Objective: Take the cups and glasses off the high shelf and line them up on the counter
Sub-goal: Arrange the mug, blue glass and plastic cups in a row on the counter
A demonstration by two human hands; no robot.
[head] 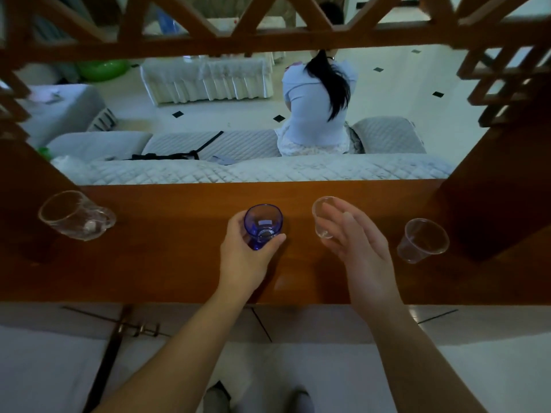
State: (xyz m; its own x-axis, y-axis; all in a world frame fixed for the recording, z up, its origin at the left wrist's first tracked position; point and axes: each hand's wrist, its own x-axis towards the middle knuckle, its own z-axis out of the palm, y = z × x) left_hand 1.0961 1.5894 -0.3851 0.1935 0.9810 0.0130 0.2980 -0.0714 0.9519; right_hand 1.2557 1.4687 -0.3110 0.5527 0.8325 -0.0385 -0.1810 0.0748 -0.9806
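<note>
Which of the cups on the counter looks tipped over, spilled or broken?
None that I can see. The mug, blue glass, small clear glass and plastic cup all stand upright on the counter, with no spill.

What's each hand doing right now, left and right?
Left hand: fingers curled round the blue glass, holding it.
Right hand: open, fingers straight beside the small clear cup; contact can't be told.
</note>
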